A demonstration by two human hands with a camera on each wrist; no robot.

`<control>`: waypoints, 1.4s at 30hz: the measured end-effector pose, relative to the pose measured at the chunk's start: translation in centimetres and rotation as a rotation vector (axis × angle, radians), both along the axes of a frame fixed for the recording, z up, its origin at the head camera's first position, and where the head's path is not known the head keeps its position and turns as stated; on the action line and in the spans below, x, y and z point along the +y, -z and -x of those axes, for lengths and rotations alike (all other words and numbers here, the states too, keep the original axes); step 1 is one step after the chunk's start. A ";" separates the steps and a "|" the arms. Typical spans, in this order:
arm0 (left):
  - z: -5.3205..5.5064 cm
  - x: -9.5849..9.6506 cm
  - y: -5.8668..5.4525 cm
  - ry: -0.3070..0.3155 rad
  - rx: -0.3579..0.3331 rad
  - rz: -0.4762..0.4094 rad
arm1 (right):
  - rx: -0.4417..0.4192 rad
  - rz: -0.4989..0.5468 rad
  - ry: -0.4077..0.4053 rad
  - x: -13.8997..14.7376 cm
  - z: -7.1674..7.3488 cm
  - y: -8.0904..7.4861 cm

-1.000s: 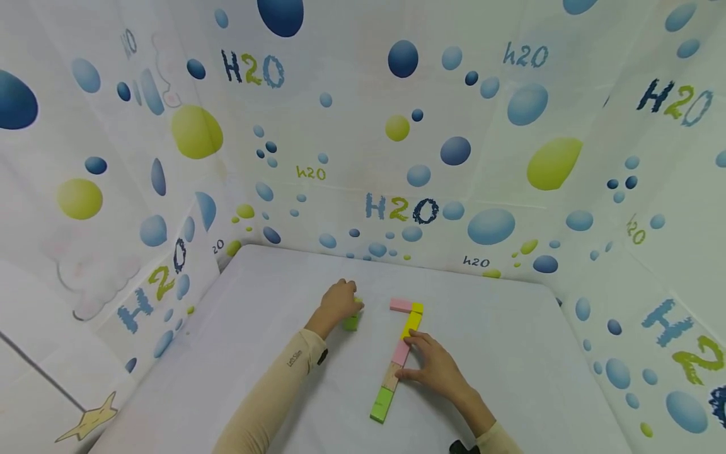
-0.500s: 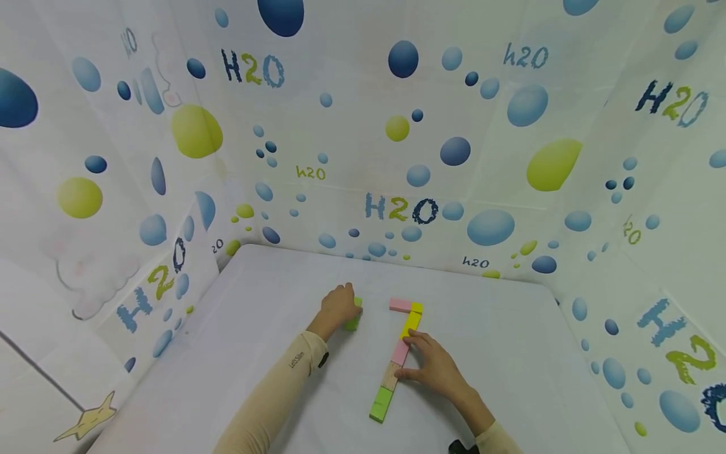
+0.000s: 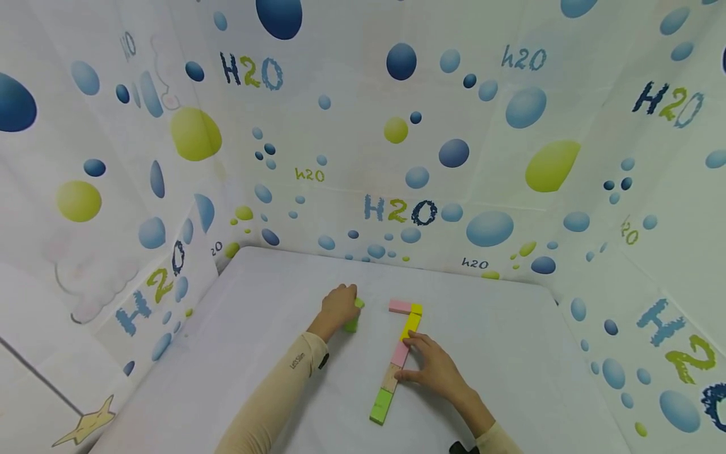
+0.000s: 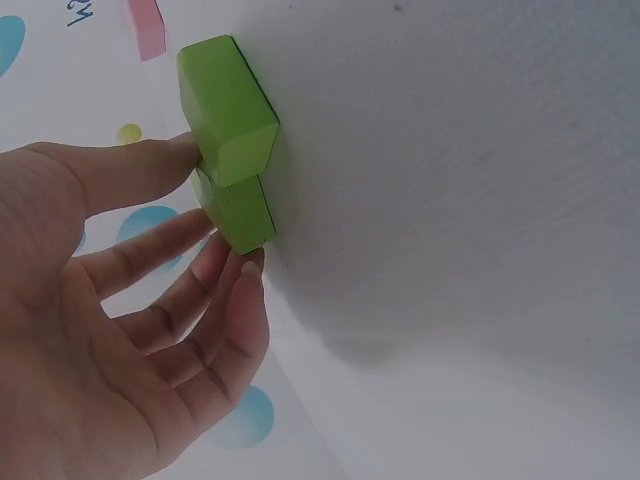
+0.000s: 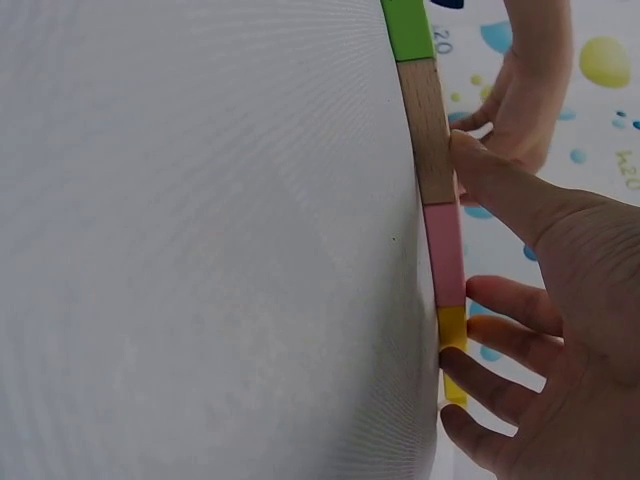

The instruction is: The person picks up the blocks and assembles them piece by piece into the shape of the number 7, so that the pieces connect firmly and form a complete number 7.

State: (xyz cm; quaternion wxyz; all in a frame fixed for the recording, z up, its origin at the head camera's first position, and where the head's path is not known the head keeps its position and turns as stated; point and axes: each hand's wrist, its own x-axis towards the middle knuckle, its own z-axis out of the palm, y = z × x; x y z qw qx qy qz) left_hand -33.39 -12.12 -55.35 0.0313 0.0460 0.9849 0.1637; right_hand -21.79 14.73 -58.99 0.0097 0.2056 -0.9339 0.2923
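Note:
My left hand pinches a small green block between thumb and fingers. Against it stands another green block, larger in the left wrist view. In the head view the hand partly hides both. My right hand rests along a slanting row of blocks, fingers spread. Its thumb touches the plain wooden block, and its fingertips lie by the pink block and the yellow block. A green block ends the row nearest me. At the far end, a yellow cube meets a pink block pointing left.
All the blocks lie on a white-covered table. White curtains printed with blue and green dots and H2O lettering enclose it at the back and both sides.
My left fingers have settled lower around the green block, which has shifted slightly. My right hand and the row of blocks have stayed where they were.

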 end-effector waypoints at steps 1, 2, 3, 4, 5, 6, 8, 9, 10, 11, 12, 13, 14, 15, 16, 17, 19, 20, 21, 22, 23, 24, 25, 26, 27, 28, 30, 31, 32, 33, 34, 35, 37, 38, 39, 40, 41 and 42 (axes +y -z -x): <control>0.0 0.0 0.0 0.005 0.007 0.002 | -0.003 0.004 0.001 0.0 0.0 0.0; 0.0 0.1 0.0 0.009 0.012 0.007 | 0.001 0.003 0.001 0.0 0.0 0.0; 0.1 0.1 0.0 0.013 0.016 0.014 | 0.001 0.000 0.002 0.0 0.0 0.0; 0.1 0.1 0.0 0.014 0.018 0.018 | 0.002 -0.003 0.003 0.0 0.0 0.1; 0.1 0.2 0.0 0.015 0.021 0.023 | 0.002 -0.005 0.004 0.0 0.0 0.1; 0.2 0.2 0.0 0.015 0.022 0.026 | 0.002 -0.006 0.003 0.0 0.0 0.1; 0.3 0.2 0.0 0.015 0.023 0.030 | 0.009 -0.008 -0.003 0.0 0.0 0.1; 0.3 0.2 0.0 0.014 0.025 0.029 | 0.006 -0.008 -0.003 0.1 0.0 0.1; 0.3 0.2 0.0 0.013 0.027 0.030 | 0.005 -0.008 -0.004 0.1 0.0 0.1; 0.4 0.2 0.0 0.012 0.029 0.031 | 0.003 -0.006 -0.004 0.0 0.0 0.1; 0.4 0.2 0.0 0.012 0.030 0.032 | 0.001 -0.003 -0.003 0.0 0.0 0.2; 0.4 0.2 0.0 0.014 0.031 0.036 | 0.001 -0.003 -0.001 0.0 0.0 0.2; 0.4 0.2 0.0 0.014 0.033 0.035 | -0.007 -0.002 0.003 0.0 0.1 0.2; 0.4 0.2 -0.1 0.015 0.035 0.033 | -0.012 -0.002 0.007 0.0 0.1 0.1; 0.4 0.2 -0.2 0.016 0.037 0.030 | -0.011 -0.002 0.009 0.0 0.1 0.2; 0.4 0.3 -0.2 0.017 0.039 0.027 | -0.011 0.000 0.010 0.0 0.1 0.2; 0.5 0.3 -0.3 0.020 0.043 0.026 | -0.008 0.000 0.009 0.0 0.1 0.1; 0.5 0.3 -0.3 0.020 0.048 0.025 | -0.009 0.002 0.008 0.0 0.1 0.1; 0.5 0.3 -0.3 0.021 0.051 0.027 | -0.008 0.002 0.008 -0.1 0.1 0.1; 0.5 0.3 -0.3 0.022 0.055 0.030 | -0.009 0.005 0.007 -0.1 0.1 0.1; 0.5 0.3 -0.2 0.024 0.060 0.032 | -0.011 0.006 0.006 -0.1 0.1 0.1; 0.6 0.2 -0.2 0.025 0.065 0.030 | -0.013 0.006 0.006 -0.1 0.1 0.1; 0.6 0.2 -0.2 0.026 0.070 0.027 | -0.017 0.006 0.006 -0.1 0.1 0.0; 0.6 0.2 -0.1 0.027 0.072 0.024 | -0.015 0.006 0.005 -0.1 0.1 0.0; 0.6 0.2 -0.1 0.027 0.073 0.017 | -0.016 0.005 0.006 -0.1 0.0 0.0; 0.7 0.2 -0.1 0.027 0.073 0.011 | -0.016 0.004 0.005 -0.1 0.0 0.0; 0.7 0.3 0.0 0.027 0.068 0.002 | -0.016 0.003 0.003 -0.1 -0.1 0.0; 0.7 0.3 0.1 0.026 0.066 0.001 | -0.015 0.004 0.002 -0.1 -0.1 -0.1; 0.7 0.3 0.1 0.025 0.063 -0.004 | -0.011 0.005 0.001 -0.1 -0.1 0.0; 0.7 0.4 0.1 0.024 0.063 -0.010 | -0.011 0.007 0.000 -0.1 -0.1 -0.1; 0.7 0.4 0.2 0.025 0.062 -0.012 | -0.009 0.010 -0.002 -0.1 -0.1 -0.1; 0.7 0.4 0.2 0.025 0.062 -0.014 | -0.006 0.013 -0.004 -0.1 -0.1 -0.1; 0.8 0.5 0.2 0.029 0.064 -0.018 | 0.001 0.019 -0.007 -0.1 -0.1 -0.1; 0.8 0.4 0.2 0.034 0.066 -0.019 | 0.002 0.020 -0.007 -0.1 -0.1 -0.1; 0.9 0.4 0.3 0.039 0.068 -0.015 | 0.001 0.020 -0.006 -0.1 -0.1 -0.2; 0.9 0.4 0.3 0.045 0.071 -0.009 | 0.003 0.017 -0.004 -0.1 -0.1 -0.2; 1.0 0.4 0.3 0.049 0.072 -0.005 | 0.003 0.015 -0.003 -0.2 -0.1 -0.2; 1.0 0.4 0.2 0.055 0.075 -0.005 | 0.002 0.012 -0.001 -0.2 0.0 -0.2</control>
